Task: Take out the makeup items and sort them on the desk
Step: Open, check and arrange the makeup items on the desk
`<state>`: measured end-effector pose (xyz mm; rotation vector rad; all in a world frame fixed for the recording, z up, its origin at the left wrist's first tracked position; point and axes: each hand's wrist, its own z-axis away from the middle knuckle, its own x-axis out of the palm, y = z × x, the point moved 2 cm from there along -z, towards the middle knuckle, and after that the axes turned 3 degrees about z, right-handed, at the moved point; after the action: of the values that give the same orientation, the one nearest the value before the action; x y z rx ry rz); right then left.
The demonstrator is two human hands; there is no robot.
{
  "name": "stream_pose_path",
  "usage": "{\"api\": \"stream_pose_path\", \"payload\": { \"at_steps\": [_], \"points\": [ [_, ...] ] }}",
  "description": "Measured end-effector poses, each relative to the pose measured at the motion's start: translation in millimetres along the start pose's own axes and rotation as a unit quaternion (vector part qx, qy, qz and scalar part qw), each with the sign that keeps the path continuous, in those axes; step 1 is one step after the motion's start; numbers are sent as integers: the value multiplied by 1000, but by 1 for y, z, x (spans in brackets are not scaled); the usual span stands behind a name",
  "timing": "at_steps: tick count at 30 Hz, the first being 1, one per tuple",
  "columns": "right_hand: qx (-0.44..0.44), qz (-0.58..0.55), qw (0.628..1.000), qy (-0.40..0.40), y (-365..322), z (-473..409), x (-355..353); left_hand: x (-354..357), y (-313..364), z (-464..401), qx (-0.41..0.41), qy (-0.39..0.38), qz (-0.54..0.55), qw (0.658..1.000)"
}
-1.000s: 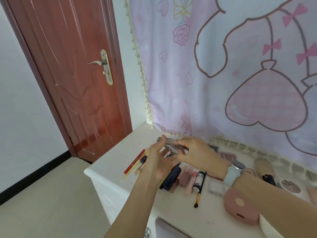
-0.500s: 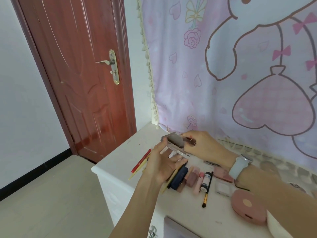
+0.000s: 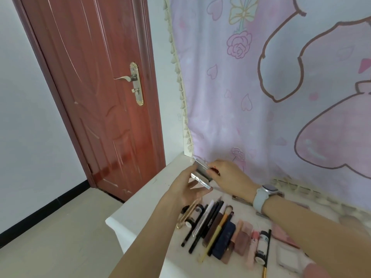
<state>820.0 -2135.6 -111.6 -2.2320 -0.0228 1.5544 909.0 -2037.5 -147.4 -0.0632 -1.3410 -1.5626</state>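
bare desk (image 3: 148, 205) left; makeup row (image 3: 224, 233) blocks right

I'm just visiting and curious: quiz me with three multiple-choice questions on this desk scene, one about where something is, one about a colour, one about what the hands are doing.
1. Where does the row of pencils and tubes lie?
A. on the floor
B. on the white desk, below the hands
C. on the door handle

2. What colour is the door?
A. reddish brown
B. green
C. white

3. What are the hands doing?
A. both resting flat
B. both holding a silver case
C. turning the handle

Answers:
1 B, the row lies on the desk top.
2 A, its panels show red-brown.
3 B, left hand and right hand grip the case.
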Motion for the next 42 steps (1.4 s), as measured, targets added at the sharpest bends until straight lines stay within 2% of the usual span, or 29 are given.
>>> {"api": "stream_pose_path", "payload": {
  "at_steps": [4, 7, 9, 10, 11, 13, 14, 17, 19, 22, 25, 29, 32, 34, 37, 39, 42],
  "points": [
    [27, -5, 1000, 8, 16, -42, 15, -13, 15, -35, 27, 13, -58, 998],
    [60, -19, 998, 6, 33, -76, 24, -30, 26, -60, 61, 95, -159, 981],
    [82, -36, 996, -1, 42, -96, 31, -43, 34, -75, 110, 160, -256, 947],
    [90, -41, 995, -6, 46, -105, 36, -48, 37, -82, 139, 179, -322, 919],
    [93, -43, 995, -14, 49, -114, 40, -53, 40, -89, 169, 193, -410, 875],
    [93, -32, 995, -27, 54, -129, 53, -64, 43, -102, 219, 203, -587, 752],
    [95, -23, 995, -25, 57, -136, 58, -67, 43, -107, 243, 191, -641, 702],
    [86, -28, 996, -22, 64, -147, 70, -72, 38, -116, 303, 96, -737, 597],
    [78, -47, 995, -34, 68, -151, 77, -72, 35, -117, 342, 27, -756, 558],
    [45, -30, 998, -13, 75, -154, 85, -75, 30, -121, 341, -31, -771, 538],
    [8, 15, 1000, 16, 84, -152, 87, -80, 29, -129, 303, -38, -789, 533],
    [-62, 84, 994, 23, 90, -138, 86, -75, 26, -134, 272, -38, -787, 552],
    [-75, 22, 995, 68, 91, -118, 77, -70, 25, -138, 268, -35, -782, 561],
    [-46, 11, 999, -1, 97, -105, 67, -68, 24, -140, 265, -35, -785, 559],
    [26, 90, 976, -196, 107, -81, 57, -65, 24, -139, 264, -41, -786, 558],
    [51, 124, 954, -269, 108, -65, 54, -62, 25, -134, 282, -47, -762, 581],
    [62, 153, 938, -305, 107, -51, 60, -59, 30, -120, 312, -15, -711, 631]
  ]
}}
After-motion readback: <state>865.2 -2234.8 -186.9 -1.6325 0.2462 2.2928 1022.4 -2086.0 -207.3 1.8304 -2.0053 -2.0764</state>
